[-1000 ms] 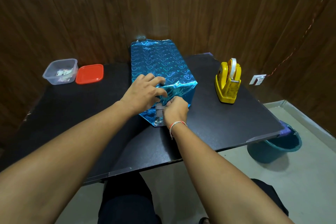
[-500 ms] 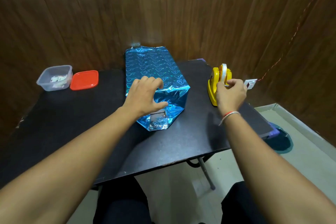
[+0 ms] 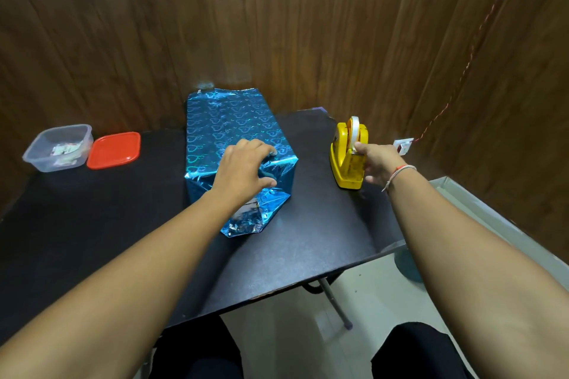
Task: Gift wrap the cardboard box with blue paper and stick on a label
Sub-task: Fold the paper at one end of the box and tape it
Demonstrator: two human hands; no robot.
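Foil (image 3: 228, 120) over the box looks slick, thin and crease-prone, printed with small hearts; the box sits mid-table (image 3: 323, 240), far end near the wall. The left hand (image 3: 243, 168) presses down on the near top edge, fingers curled over the fold, thumb on the end face, a sound hold since the end flap (image 3: 249, 218) lies loose on the table and would likely spring open. The right hand (image 3: 377, 163) pinches the tape end at the hard yellow plastic dispenser (image 3: 348, 163), just right of the box. A clear tub (image 3: 58, 148) and its red lid (image 3: 113, 150) sit far left
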